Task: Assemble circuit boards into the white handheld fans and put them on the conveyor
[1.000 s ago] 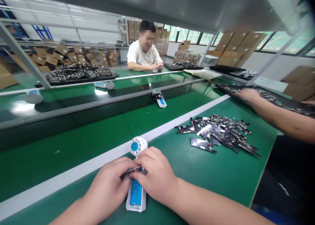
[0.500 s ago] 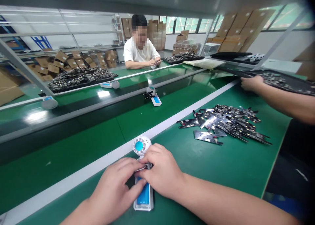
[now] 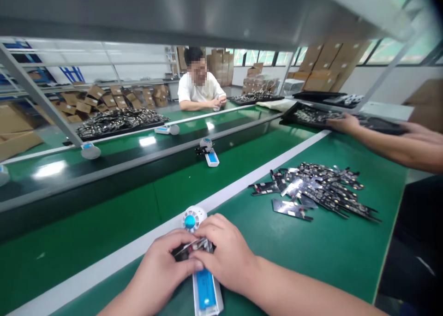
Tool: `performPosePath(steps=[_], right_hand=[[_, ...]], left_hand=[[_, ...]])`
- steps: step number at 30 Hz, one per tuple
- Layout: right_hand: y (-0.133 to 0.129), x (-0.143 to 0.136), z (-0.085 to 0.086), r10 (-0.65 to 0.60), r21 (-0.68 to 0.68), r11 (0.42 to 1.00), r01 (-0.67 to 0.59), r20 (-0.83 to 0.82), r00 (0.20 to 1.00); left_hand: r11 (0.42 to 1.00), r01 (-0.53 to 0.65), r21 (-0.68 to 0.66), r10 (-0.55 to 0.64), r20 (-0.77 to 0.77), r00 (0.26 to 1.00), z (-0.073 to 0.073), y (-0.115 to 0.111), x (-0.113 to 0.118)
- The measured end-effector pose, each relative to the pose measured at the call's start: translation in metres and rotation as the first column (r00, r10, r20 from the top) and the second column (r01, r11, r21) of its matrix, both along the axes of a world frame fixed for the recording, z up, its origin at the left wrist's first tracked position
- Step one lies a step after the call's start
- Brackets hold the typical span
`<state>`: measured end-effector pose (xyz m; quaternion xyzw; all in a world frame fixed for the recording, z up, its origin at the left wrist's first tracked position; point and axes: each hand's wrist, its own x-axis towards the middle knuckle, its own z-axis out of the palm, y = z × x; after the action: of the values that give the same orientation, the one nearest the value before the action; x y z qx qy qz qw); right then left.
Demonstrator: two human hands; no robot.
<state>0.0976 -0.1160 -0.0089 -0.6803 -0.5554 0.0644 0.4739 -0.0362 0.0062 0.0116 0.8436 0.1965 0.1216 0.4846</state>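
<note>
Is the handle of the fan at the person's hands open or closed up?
Open: the lower handle has no cover on, and the blue battery shows inside.

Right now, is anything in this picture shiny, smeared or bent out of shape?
Head view: white glare on the far conveyor; shiny highlights on the loose circuit boards; the co-worker's arm at right looks soft; the overhead shelf looks bowed; the upper right corner goes dark.

Green table (image 3: 277, 256), white strip (image 3: 121, 242), blue battery (image 3: 206, 290), pale wall marked with blue stripes (image 3: 71, 74)
</note>
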Motion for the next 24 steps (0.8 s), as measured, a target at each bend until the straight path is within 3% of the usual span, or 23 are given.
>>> performPosePath(steps=[2,4,6,8,10,12,14,16,19,24], right_hand=[[0.001,0.002,0.001,-0.021,-0.005,1.0,0.021,-0.061,0.998],[0.003,0.006,-0.001,-0.081,-0.015,0.997,0.08,-0.099,0.992],[0.005,0.01,-0.008,-0.128,-0.009,0.992,0.128,-0.101,0.987],[0.007,0.014,-0.015,-0.139,0.026,0.99,0.141,-0.076,0.987],[0.009,0.018,-0.022,-0.137,0.046,0.989,0.139,-0.038,0.99],[0.013,0.022,-0.026,-0.13,0.028,0.991,0.129,0.013,0.991],[0.023,0.027,-0.024,-0.118,-0.018,0.993,0.119,0.079,0.99],[0.04,0.036,-0.02,-0.119,-0.061,0.99,0.13,0.158,0.98],[0.079,0.055,-0.011,-0.159,-0.083,0.978,0.191,0.291,0.943],[0.14,0.088,-0.003,-0.162,-0.167,0.951,0.26,0.447,0.88]], left_hand=[[0.979,-0.139,-0.147,0.136,-0.031,0.99,-0.002,0.012,0.003],[0.884,-0.348,-0.311,0.358,-0.025,0.933,-0.004,0.03,0.005],[0.716,-0.544,-0.438,0.61,0.011,0.793,-0.006,0.05,0.006],[0.568,-0.664,-0.487,0.783,0.069,0.618,-0.005,0.066,0.005],[0.5,-0.718,-0.483,0.854,0.137,0.502,-0.004,0.074,0.001],[0.523,-0.737,-0.427,0.85,0.2,0.488,-0.006,0.072,-0.004],[0.644,-0.728,-0.234,0.76,0.301,0.576,-0.013,0.064,-0.007],[0.742,-0.668,0.053,0.599,0.396,0.696,-0.025,0.056,-0.008],[0.741,-0.592,0.315,0.436,0.445,0.782,-0.045,0.051,-0.005],[0.683,-0.605,0.408,0.431,0.444,0.786,-0.063,0.054,0.003]])
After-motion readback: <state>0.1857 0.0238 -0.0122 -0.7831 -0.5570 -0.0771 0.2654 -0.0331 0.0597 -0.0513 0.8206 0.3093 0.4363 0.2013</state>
